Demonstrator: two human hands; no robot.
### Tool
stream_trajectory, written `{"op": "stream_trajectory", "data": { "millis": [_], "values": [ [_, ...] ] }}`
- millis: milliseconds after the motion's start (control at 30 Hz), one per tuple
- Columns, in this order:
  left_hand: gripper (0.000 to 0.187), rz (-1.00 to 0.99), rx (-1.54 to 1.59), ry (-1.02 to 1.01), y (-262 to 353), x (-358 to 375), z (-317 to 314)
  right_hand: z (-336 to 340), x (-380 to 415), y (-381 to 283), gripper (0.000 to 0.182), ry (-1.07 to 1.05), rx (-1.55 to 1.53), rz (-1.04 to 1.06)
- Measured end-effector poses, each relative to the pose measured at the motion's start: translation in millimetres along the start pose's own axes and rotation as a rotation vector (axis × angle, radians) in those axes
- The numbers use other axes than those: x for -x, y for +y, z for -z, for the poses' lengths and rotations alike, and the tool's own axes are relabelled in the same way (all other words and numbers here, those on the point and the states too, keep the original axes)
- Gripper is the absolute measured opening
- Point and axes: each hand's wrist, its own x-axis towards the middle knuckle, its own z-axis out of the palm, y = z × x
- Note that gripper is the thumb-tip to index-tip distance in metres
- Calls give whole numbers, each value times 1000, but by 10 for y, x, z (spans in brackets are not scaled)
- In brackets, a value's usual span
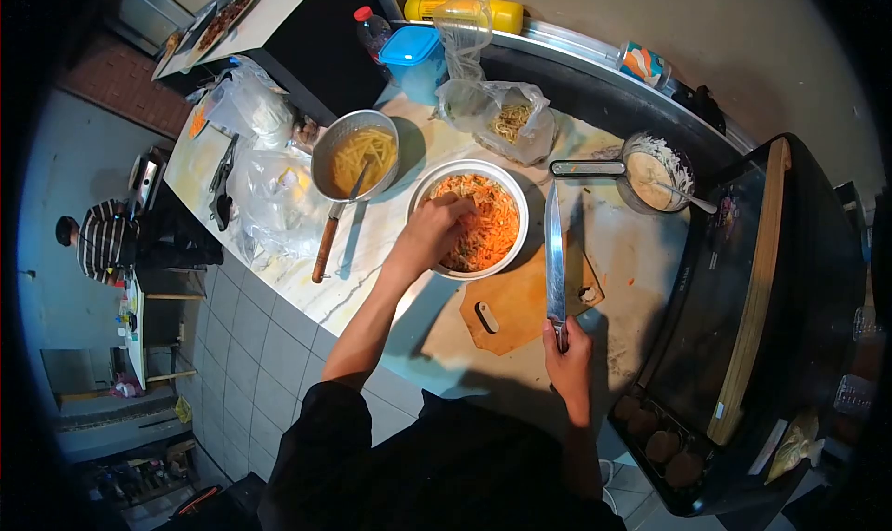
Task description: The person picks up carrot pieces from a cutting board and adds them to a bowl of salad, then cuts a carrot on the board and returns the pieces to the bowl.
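My left hand (pixel 432 232) reaches into a white bowl (pixel 522 222) of shredded carrot salad (pixel 490 217) flecked with green. Its fingers curl down into the shreds, and the fingertips are hidden. My right hand (pixel 569 359) is closed around the handle of a large kitchen knife (pixel 556 262), whose blade points away from me. Beneath the knife lies a wooden cutting board (pixel 516 303) with a handle slot. Left of the bowl stands a metal saucepan (pixel 321 164) holding pale strips in yellowish liquid, with a wooden-handled utensil (pixel 327 243) leaning out of it.
At the right back is a pot (pixel 688 173) of creamy mixture with a spoon. A plastic bag (pixel 530 122) and a blue-lidded container (pixel 413 52) stand at the back. Plastic bags (pixel 274 196) lie left. A black appliance (pixel 734 280) borders the right side. Another person (pixel 116 234) stands far left.
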Motion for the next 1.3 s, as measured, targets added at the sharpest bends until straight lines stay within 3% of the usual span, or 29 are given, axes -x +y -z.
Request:
{"op": "stream_trajectory", "data": {
  "millis": [133, 267, 367, 467, 500, 600, 733, 867, 967, 1033, 1200, 1267, 1300],
  "values": [
    [32, 93, 210, 73, 39, -12, 259, -11, 7, -15, 27, 11, -18, 3],
    [42, 135, 153, 10, 224, -21, 524, -11, 10, -43, 26, 8, -12, 1],
    [45, 2, 41, 49, 135, -24, 370, -20, 15, -49, 26, 9, -7, 7],
    [43, 12, -14, -35, 28, 12, 32, -24, 15, -43, 26, 8, -11, 12],
    [36, -24, -180, 63, 74, 4, -67, -26, 14, -43, 26, 5, -15, 11],
    [30, 73, -133, -23, 106, -19, -143, -28, 22, -67, 26, 14, -33, -8],
    [23, 108, 24, 16, 133, -76, 33, -25, 25, -12, 27, 23, -16, 19],
    [27, 84, 105, 52, 124, -84, 251, -6, 30, -33, 27, 18, 14, 18],
    [34, 151, 26, -73, 218, -56, 395, -12, 38, -57, 26, 24, 13, 26],
    [37, -1, -56, 10, 193, -33, 369, -18, 41, -51, 26, 29, -8, 36],
    [37, 10, -75, -41, 166, -37, 27, -40, 41, -5, 25, 17, -1, 56],
    [33, -24, -206, 61, 213, -12, -131, -39, 47, -28, 26, 14, -13, 52],
    [31, 11, -46, 16, 200, -40, -153, -36, 47, -36, 26, 11, -24, 43]
  ]
}}
